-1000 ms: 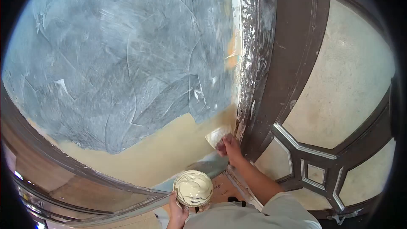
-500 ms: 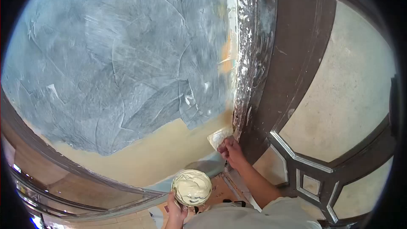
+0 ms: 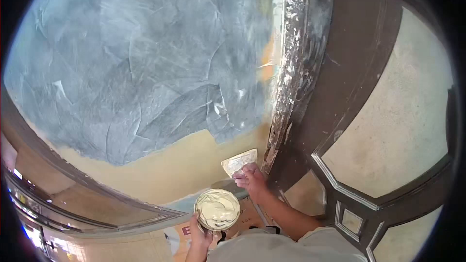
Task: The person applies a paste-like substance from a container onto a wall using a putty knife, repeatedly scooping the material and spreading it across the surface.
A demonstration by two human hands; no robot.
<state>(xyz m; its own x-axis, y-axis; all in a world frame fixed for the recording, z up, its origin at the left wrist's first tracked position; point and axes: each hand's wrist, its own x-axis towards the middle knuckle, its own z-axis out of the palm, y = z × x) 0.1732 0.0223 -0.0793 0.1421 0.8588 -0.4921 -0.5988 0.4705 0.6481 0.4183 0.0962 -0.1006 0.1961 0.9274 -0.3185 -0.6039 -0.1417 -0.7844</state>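
Note:
My left hand is closed around the lower left side of a round tub of cream-coloured putty, whose surface is thick and swirled. In my right hand is a wide putty knife, its blade smeared with pale filler. The blade lies in front of the bare yellowish strip along the bottom of the wall, above and right of the tub. Over that strip, grey-blue plaster covers most of the wall, with ridges and trowel marks.
Right of the wall runs a paint-spattered brown door frame, then a brown door with pale panels. A dark trim curves along the lower left. Printed cardboard lies on the floor below the tub.
My right hand has moved the putty knife left and slightly down, away from the door frame, and turned its blade. The tub, still in my left hand, has shifted slightly. The view has tilted.

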